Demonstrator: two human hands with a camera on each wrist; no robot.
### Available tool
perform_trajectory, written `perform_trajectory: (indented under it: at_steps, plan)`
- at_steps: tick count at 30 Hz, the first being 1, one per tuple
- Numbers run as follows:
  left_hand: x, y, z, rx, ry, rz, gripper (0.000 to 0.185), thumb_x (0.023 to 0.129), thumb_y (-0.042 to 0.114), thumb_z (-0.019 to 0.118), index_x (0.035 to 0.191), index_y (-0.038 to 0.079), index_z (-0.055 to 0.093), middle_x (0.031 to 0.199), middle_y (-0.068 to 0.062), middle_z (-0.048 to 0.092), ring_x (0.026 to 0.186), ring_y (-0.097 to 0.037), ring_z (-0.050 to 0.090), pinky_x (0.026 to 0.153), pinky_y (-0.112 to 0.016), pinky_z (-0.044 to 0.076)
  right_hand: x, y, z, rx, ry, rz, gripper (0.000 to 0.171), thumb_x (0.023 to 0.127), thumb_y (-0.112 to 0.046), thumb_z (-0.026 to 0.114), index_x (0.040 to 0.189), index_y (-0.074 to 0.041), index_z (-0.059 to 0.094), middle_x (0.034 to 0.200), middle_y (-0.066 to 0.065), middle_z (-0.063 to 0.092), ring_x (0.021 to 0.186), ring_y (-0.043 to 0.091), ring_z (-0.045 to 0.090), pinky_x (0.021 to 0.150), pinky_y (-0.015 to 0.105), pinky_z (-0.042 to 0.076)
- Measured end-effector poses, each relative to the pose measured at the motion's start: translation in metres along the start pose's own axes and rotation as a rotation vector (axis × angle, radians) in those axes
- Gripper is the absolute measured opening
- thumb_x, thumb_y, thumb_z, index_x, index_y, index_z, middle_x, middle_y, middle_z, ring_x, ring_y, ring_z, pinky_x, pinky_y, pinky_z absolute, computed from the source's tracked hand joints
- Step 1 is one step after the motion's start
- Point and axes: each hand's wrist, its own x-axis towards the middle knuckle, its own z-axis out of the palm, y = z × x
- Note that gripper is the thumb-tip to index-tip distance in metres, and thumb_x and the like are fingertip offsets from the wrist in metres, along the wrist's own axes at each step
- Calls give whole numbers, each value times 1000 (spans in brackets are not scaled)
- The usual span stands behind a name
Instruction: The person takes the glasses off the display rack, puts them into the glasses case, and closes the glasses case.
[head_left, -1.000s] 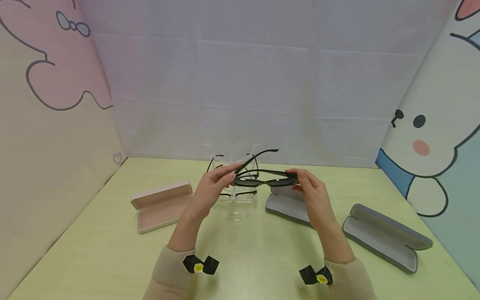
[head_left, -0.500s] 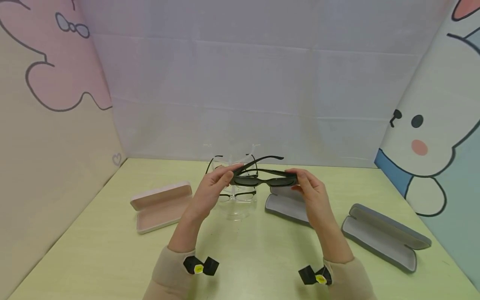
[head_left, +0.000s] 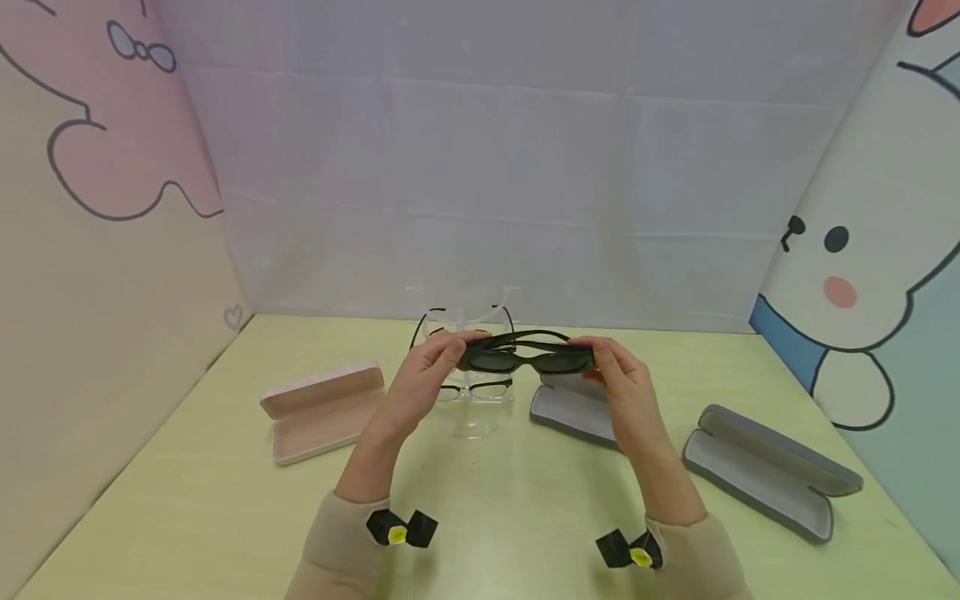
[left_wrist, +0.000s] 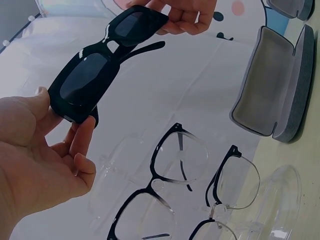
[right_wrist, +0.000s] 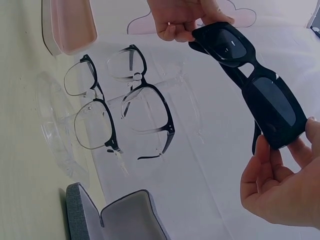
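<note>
Both hands hold a pair of black sunglasses (head_left: 562, 362) by its two ends, raised off the table with the dark lenses toward me. The left hand (head_left: 408, 392) pinches the left end between thumb and fingers. At the other end, the right hand (head_left: 633, 392) pinches the frame corner. Both temples lie folded or nearly folded behind the lenses. Behind the sunglasses, a clear display stand (head_left: 471, 429) carries two pairs of eyeglasses: a lower pair (right_wrist: 97, 96) and an upper pair (right_wrist: 144, 84), both with dark upper rims. In the head view the sunglasses partly cover them.
An open pink case (head_left: 322, 425) lies to the left of the stand. One open grey case (head_left: 573, 412) is right of the stand, partly behind the right hand. Another open grey case (head_left: 765, 483) lies farther right. A white cloth wall (head_left: 510, 167) closes off the back.
The sunglasses' left temple, which stuck up and out behind the frame, has swung down and inward behind the lenses. Both hands have kept nearly the same place.
</note>
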Motion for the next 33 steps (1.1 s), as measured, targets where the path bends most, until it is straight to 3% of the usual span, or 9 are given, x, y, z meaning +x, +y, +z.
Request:
perform_trajectory:
  at_steps: [6, 11, 13, 22, 29, 33]
  plan:
    - [0, 1, 0, -31, 22, -24, 38, 97, 35, 39, 125, 16, 56, 128, -2, 50, 125, -17, 38, 100, -44, 33, 0, -2, 1, -13, -13, 13, 31, 96, -32, 43, 104, -11, 65, 101, -8, 61, 92, 5, 55, 77, 21, 46]
    - [1, 2, 1, -41, 35, -51, 41, 96, 38, 38, 126, 15, 55, 131, -2, 48, 123, -17, 39, 96, -43, 36, 0, -4, -1, -31, -23, -18, 36, 95, -26, 45, 113, 2, 57, 100, -10, 61, 86, 7, 55, 77, 22, 46]
    - [1, 2, 2, -44, 50, -61, 41, 96, 38, 38, 125, 15, 55, 131, -2, 48, 119, -17, 42, 93, -42, 37, 0, -4, -2, -37, -31, -33, 30, 95, -20, 48, 113, 2, 56, 99, -10, 61, 84, 7, 54, 77, 23, 45]
    - [1, -2, 4, -53, 109, -58, 42, 96, 41, 35, 119, 15, 60, 114, -3, 52, 97, -17, 43, 82, -36, 36, -1, -1, 1, -60, 3, -45, 14, 93, -14, 52, 99, -18, 63, 95, -11, 61, 85, 6, 54, 77, 20, 43]
    - [2, -4, 4, -85, 113, -48, 46, 95, 44, 35, 117, 12, 61, 122, -2, 55, 123, -12, 41, 106, -39, 26, -2, -2, 6, -37, 54, -47, 13, 90, -14, 55, 93, -20, 66, 89, -11, 64, 84, 6, 56, 81, 20, 42]
    - [2, -4, 4, -103, 102, -63, 49, 94, 47, 35, 116, 11, 61, 123, -4, 56, 125, -13, 40, 106, -43, 26, -1, -2, 7, -13, 77, -47, 16, 90, -11, 56, 89, -23, 67, 85, -11, 65, 82, 5, 57, 81, 20, 42]
